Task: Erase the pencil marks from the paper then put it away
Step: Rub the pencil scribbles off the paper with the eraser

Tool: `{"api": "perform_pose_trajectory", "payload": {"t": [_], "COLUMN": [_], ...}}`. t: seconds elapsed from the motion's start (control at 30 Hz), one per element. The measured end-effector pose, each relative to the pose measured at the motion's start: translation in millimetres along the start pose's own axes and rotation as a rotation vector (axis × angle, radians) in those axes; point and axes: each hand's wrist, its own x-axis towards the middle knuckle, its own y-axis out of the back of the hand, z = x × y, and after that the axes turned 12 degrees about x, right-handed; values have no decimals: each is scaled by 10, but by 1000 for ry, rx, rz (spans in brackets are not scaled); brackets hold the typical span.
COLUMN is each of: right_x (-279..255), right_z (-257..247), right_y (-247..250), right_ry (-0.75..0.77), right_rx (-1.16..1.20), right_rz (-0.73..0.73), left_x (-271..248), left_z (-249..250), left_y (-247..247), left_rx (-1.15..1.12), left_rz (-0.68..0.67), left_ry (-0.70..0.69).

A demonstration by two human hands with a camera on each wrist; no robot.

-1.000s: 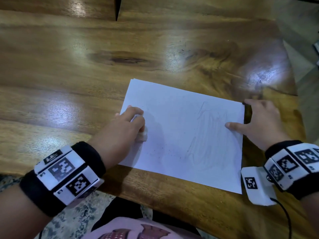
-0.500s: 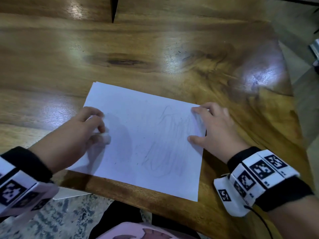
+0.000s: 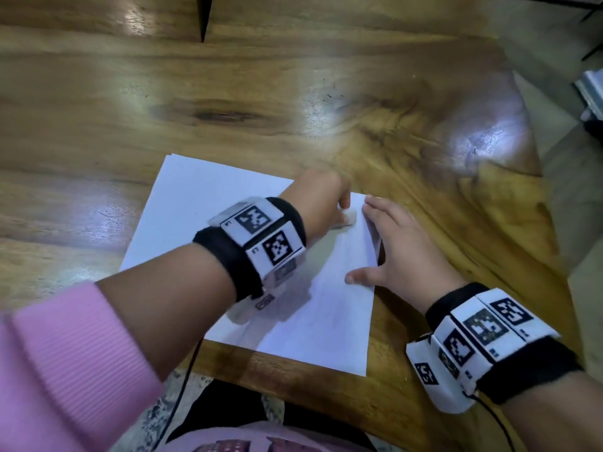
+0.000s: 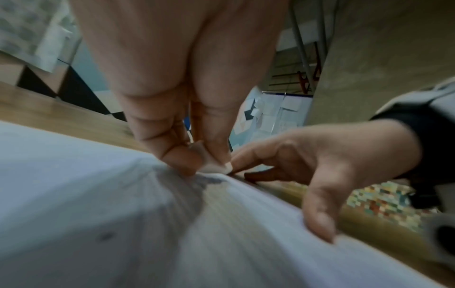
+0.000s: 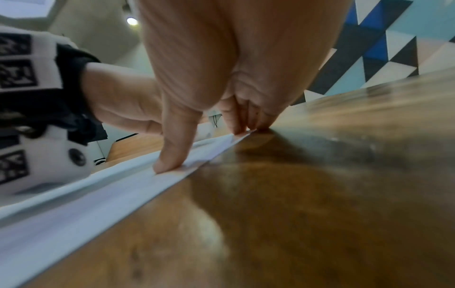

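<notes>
A white sheet of paper (image 3: 202, 220) lies near the front edge of the wooden table (image 3: 293, 93), with faint grey pencil marks on its right half, partly hidden by my left arm. My left hand (image 3: 326, 203) reaches across the sheet and pinches a small white eraser (image 3: 347, 220), pressed to the paper near its far right corner; the eraser (image 4: 213, 165) shows between thumb and fingers in the left wrist view. My right hand (image 3: 398, 249) lies spread on the paper's right edge (image 5: 192, 171), with the thumb and fingertips pressing it flat.
The table's right edge slants close beside my right hand, with floor (image 3: 574, 223) beyond it. The front edge runs just below the sheet, above my lap. A dark gap (image 3: 204, 14) splits the tabletop at the far side.
My left hand has swept with the eraser from the sheet's left side across to its far right corner, next to my right hand. The right hand stays pressed on the right edge.
</notes>
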Motion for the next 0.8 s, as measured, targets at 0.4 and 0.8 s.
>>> {"api": "perform_pose_trajectory", "payload": {"t": [0.4,0.8], "right_x": [-58,-74], "right_z": [15,54], "right_y": [40,14], "right_ry": [-13,-41], "right_rx": [-135,-166], "right_rz": [-85,-99], "left_x": [-257,-386], "left_z": [-48,11], "left_y": [-224,-256], "left_rx": [129,221], "left_rz": [-13,-33], "left_ry": [-209,-302]}}
